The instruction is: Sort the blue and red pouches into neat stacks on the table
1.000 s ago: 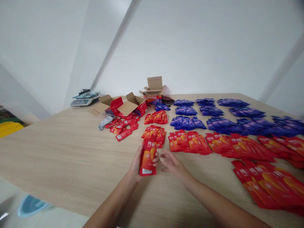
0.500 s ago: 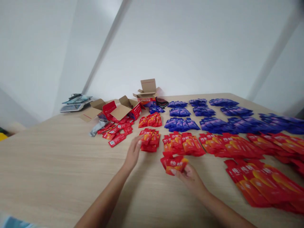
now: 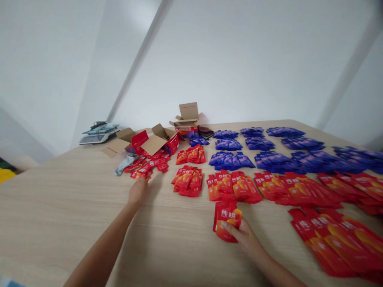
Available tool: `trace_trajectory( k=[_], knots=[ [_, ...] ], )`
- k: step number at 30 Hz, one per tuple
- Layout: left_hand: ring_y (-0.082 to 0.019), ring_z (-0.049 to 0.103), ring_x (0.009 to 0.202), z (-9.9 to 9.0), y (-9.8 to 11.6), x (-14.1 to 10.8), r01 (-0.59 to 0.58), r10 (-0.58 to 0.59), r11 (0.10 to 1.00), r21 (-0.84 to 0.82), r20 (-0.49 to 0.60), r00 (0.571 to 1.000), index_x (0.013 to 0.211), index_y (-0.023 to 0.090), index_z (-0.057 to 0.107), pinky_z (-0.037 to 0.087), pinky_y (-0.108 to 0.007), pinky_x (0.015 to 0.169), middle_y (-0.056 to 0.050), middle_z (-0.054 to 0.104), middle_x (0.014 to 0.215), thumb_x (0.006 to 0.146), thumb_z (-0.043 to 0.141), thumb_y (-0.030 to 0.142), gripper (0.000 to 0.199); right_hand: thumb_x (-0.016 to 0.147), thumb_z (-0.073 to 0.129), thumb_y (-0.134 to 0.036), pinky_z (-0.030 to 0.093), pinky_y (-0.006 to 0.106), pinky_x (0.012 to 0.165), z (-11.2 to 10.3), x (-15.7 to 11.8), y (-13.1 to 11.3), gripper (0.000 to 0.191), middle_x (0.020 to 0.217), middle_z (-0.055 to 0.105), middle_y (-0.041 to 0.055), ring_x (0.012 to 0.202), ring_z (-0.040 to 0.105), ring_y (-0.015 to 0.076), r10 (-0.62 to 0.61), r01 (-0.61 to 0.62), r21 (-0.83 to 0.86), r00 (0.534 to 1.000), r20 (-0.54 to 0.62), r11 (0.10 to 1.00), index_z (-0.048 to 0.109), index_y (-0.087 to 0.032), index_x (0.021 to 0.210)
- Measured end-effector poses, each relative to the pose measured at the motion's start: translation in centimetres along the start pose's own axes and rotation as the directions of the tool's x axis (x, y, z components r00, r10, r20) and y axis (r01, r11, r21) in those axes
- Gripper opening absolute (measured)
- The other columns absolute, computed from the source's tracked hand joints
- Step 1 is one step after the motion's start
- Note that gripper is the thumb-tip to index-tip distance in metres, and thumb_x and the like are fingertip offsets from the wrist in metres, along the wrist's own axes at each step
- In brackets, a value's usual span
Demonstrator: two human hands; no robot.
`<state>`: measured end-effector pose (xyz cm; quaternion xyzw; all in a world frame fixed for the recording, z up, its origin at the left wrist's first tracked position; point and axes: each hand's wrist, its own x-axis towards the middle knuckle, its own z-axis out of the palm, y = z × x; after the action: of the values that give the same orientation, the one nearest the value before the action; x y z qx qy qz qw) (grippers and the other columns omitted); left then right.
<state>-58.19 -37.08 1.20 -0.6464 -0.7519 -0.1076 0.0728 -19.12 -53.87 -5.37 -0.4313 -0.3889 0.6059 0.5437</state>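
While the right hand [image 3: 245, 238] pinches one red sachet stack [image 3: 226, 219], the left hand [image 3: 138, 191] — grip unclear — reaches loose sachets [image 3: 146, 165].

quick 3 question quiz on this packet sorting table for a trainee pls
1. True or false: the right hand rests on a stack of red packets.
2. Which pile does the left hand reach toward? A the loose red packets by the open boxes B the blue packets
3. Fill in: the far rows of packets are ____.
Key: 1 true; 2 A; 3 blue.
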Motion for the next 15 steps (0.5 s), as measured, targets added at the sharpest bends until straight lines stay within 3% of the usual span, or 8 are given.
trace_trajectory(
  k=[2,4,7,9,10,12,13,15],
  knots=[
    [-0.024,0.062,0.074,-1.0,1.1,-1.5,0.083,-0.095,0.987,-0.138,-0.084,0.992,0.106,0.013,0.05,0.044,-0.032,0.064,-0.011,0.063,0.081,0.094,0.026,0.028,0.031,0.062,0.082,-0.042,0.052,0.034,0.075,0.7,-0.3,-1.0,0.037,0.081,0.07,0.0048,0.075,0.065,0.0213,0.06,-0.059,0.122,0.998,-0.006,0.991,0.065,-0.019,0.084],
    [-0.02,0.059,0.067,-1.9,4.0,-4.3,0.052,-0.12,0.922,-0.384,-0.155,0.981,0.098,0.017,0.05,0.043,-0.028,0.062,-0.005,0.059,0.072,0.095,0.025,0.033,0.03,0.059,0.085,-0.037,0.052,0.034,0.076,2.0,-0.7,-2.5,0.039,0.084,0.071,0.0041,0.077,0.065,0.02,0.109,-0.107,0.25,0.994,0.003,0.962,0.066,-0.019,0.087],
    [-0.017,0.057,0.064,-3.0,10.7,-9.9,-0.103,0.089,0.72,-0.687,-0.055,0.994,0.087,0.019,0.051,0.045,-0.026,0.061,-0.002,0.058,0.07,0.095,0.027,0.042,0.034,0.059,0.086,-0.032,0.051,0.034,0.082,4.7,-0.9,-4.9,0.038,0.089,0.071,0.0036,0.082,0.065,0.0196,0.107,-0.13,0.417,0.991,0.078,0.899,0.066,-0.019,0.089],
    [-0.017,0.059,0.075,-3.8,14.8,-13.0,-0.213,0.301,0.587,-0.781,-0.034,0.953,0.09,0.019,0.054,0.048,-0.027,0.071,-0.004,0.063,0.082,0.095,0.032,0.043,0.033,0.061,0.085,-0.03,0.05,0.036,0.085,6.3,-0.7,-5.9,0.037,0.094,0.071,0.0046,0.088,0.065,0.0212,0.09,-0.151,0.503,0.986,0.143,0.851,0.066,-0.019,0.091],
    [-0.016,0.059,0.075,-4.2,16.2,-13.8,-0.261,0.41,0.542,-0.799,-0.019,0.912,0.087,0.019,0.055,0.048,-0.027,0.073,-0.004,0.064,0.082,0.095,0.031,0.043,0.034,0.062,0.084,-0.03,0.05,0.037,0.086,6.8,-0.6,-6.2,0.037,0.096,0.071,0.005,0.09,0.065,0.0219,0.088,-0.157,0.534,0.984,0.152,0.831,0.066,-0.019,0.092],
    [-0.017,0.059,0.076,-4.7,17.3,-13.3,-0.333,0.527,0.515,-0.79,-0.015,0.85,0.083,0.02,0.058,0.047,-0.029,0.076,-0.004,0.064,0.08,0.097,0.028,0.041,0.039,0.062,0.084,-0.031,0.051,0.036,0.085,7.1,-0.2,-6.1,0.039,0.097,0.071,0.0054,0.09,0.066,0.022,0.115,-0.155,0.57,0.988,0.106,0.807,0.066,-0.019,0.094],
    [-0.017,0.059,0.076,-4.7,16.9,-11.8,-0.357,0.522,0.536,-0.764,-0.032,0.852,0.082,0.019,0.059,0.047,-0.029,0.077,-0.004,0.064,0.08,0.097,0.026,0.04,0.042,0.061,0.084,-0.032,0.052,0.036,0.084,6.8,-0.1,-5.9,0.04,0.097,0.071,0.0051,0.088,0.066,0.0215,0.139,-0.144,0.57,0.989,0.054,0.809,0.066,-0.019,0.094],
    [-0.019,0.06,0.084,-4.2,14.9,-6.9,-0.366,0.405,0.629,-0.686,-0.113,0.907,0.09,0.018,0.06,0.046,-0.032,0.081,-0.006,0.065,0.087,0.097,0.026,0.04,0.041,0.062,0.084,-0.035,0.053,0.036,0.081,5.6,-0.2,-5.0,0.041,0.095,0.071,0.0045,0.084,0.067,0.0209,0.162,-0.106,0.521,0.985,-0.062,0.847,0.065,-0.02,0.094]
  ],
)
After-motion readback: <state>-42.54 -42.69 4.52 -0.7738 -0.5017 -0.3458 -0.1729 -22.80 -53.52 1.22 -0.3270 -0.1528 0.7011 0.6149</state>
